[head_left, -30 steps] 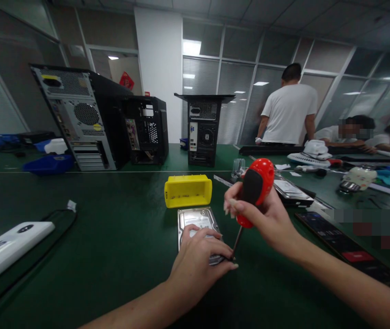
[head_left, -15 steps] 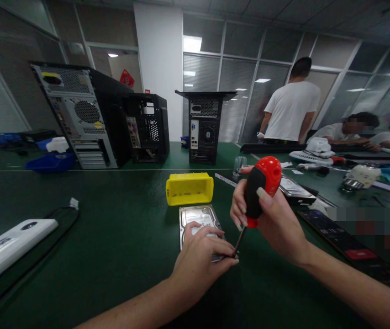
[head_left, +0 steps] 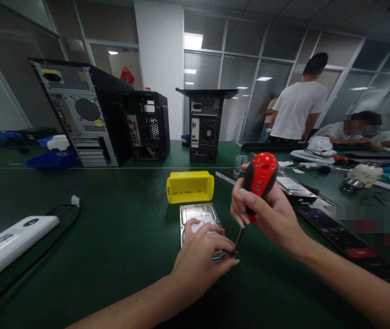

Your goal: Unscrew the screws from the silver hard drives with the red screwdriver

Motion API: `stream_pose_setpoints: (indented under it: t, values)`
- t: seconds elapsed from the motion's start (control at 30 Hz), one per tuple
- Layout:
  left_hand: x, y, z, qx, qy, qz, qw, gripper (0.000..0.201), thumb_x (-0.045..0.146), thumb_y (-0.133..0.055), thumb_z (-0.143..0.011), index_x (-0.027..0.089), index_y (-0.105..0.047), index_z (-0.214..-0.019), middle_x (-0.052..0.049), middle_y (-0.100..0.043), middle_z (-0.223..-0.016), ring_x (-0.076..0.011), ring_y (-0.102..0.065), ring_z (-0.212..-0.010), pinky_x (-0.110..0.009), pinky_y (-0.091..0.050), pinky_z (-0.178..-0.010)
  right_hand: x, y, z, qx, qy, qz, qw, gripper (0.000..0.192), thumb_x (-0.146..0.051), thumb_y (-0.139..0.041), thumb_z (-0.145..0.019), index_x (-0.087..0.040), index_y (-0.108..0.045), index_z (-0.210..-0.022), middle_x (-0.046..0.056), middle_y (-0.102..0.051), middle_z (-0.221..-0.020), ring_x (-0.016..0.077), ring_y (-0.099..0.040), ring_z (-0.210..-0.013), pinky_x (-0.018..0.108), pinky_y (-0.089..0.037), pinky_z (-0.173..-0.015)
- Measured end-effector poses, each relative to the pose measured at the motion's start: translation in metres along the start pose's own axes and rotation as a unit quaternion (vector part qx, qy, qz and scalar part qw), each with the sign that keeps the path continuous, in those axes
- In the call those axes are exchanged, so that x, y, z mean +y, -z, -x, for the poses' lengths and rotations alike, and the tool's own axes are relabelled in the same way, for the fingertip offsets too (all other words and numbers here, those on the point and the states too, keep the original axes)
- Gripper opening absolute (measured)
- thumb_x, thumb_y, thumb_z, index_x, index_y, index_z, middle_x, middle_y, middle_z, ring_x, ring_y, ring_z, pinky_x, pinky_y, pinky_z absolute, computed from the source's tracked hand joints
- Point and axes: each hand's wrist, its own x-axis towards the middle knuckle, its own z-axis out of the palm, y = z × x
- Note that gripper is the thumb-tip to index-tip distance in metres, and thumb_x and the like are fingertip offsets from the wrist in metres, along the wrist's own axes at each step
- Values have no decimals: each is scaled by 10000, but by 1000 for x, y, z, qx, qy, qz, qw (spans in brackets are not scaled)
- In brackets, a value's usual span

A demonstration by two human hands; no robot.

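Observation:
On the green table lies a silver hard drive (head_left: 200, 213), partly covered by my left hand (head_left: 202, 249). The fingers of that hand stretch across its top, and the thumb and index finger close around its near right corner. In my right hand (head_left: 266, 214) is a screwdriver (head_left: 262, 171) with a red and black handle, held nearly upright. Its thin shaft slants down to the drive's corner beside my left fingertips; the tip itself is hidden there. Just behind the drive stands a yellow plastic bin (head_left: 190, 194), with its open side toward me.
Several black computer cases (head_left: 204, 128) stand along the back. A white power bank (head_left: 13, 246) with a cable lies at left, a blue tray (head_left: 51, 160) behind it. To the right are a phone (head_left: 345, 240), another hard drive (head_left: 296, 188) and a clear cup (head_left: 240, 163). People are beyond.
The screwdriver handle has turned in my right hand, bringing its red lettered side into view. My left hand stays on the drive. The standing person has shifted right.

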Motion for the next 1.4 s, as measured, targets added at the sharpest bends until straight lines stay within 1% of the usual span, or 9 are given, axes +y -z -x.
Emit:
stream_pose_setpoints:
  t: [0.1, 0.27, 0.47, 0.57, 0.67, 0.77, 0.83, 1.17, 1.4]
  values:
    - [-1, -1, 1, 2, -5, -2, 1000, 149, 278, -715, -764, 319, -688, -904, 61, -735, -985, -266, -554, -1091, -571, -152, -993, -1, 0, 1, -14, -5, -26, 1000, 303, -344, -503, -894, -279, -403, -1173, -38, -482, -751, 84, -466, -579, 248, -422, -540]
    - [-3, -2, 2, 1, -9, 0, 1000, 152, 271, -728, -752, 319, -681, -889, 88, -732, -980, -250, -552, -1093, -553, -133, -994, -1, 4, -1, -22, 0, -19, 1000, 272, -314, -488, -909, -272, -421, -1170, -25, -493, -801, 93, -506, -647, 258, -452, -597]
    - [-2, -1, 1, -3, -2, -1, 1000, 169, 276, -736, -747, 323, -681, -900, 102, -728, -993, -243, -553, -1093, -538, -139, -988, 0, 8, -5, 16, -2, 17, 1000, 223, -262, -607, -834, -198, -443, -971, -17, -556, -772, 80, -527, -556, 245, -434, -522]
    - [-2, -1, 1, -4, 0, -6, 1000, 169, 273, -731, -751, 327, -684, -905, 99, -729, -985, -243, -554, -1093, -535, -141, -987, -2, 6, -6, 17, -19, 21, 999, 263, -240, -651, -798, -197, -416, -909, -31, -566, -708, 67, -504, -486, 225, -399, -472]
    - [-3, -1, 1, -1, 0, -5, 1000, 184, 269, -734, -748, 335, -683, -912, 101, -727, -995, -243, -552, -1097, -532, -136, -992, -4, 5, -5, 4, -25, -9, 1000, 284, -247, -629, -819, -216, -430, -1020, -58, -512, -666, 66, -475, -498, 224, -393, -487]
    - [-3, -1, 1, -6, 2, -2, 1000, 170, 276, -733, -747, 333, -687, -901, 95, -729, -987, -244, -554, -1092, -528, -143, -991, -3, 5, -3, -17, -28, -40, 999, 372, -246, -550, -871, -260, -404, -1213, -37, -515, -742, 84, -496, -602, 246, -415, -560]
    - [-3, -1, 1, -7, 4, -4, 1000, 164, 286, -736, -743, 331, -690, -894, 89, -732, -970, -245, -555, -1090, -523, -153, -989, -2, 7, -2, -26, -30, -29, 999, 397, -231, -534, -881, -273, -399, -1252, -22, -526, -801, 89, -509, -654, 258, -423, -606]
    - [-3, 0, 0, -3, 1, 1, 1000, 166, 266, -731, -750, 332, -688, -896, 102, -728, -988, -244, -551, -1097, -525, -151, -990, 0, 7, -1, -32, 2, 24, 999, 315, -187, -600, -845, -258, -436, -1104, -34, -526, -841, 70, -533, -650, 226, -435, -580]
    - [-4, -2, 2, 0, -8, 0, 1000, 143, 282, -719, -762, 335, -684, -891, 113, -727, -980, -236, -556, -1080, -522, -154, -988, 0, 4, 0, -40, 15, 33, 999, 335, -152, -592, -839, -268, -412, -1097, -47, -541, -783, 62, -528, -610, 215, -429, -554]
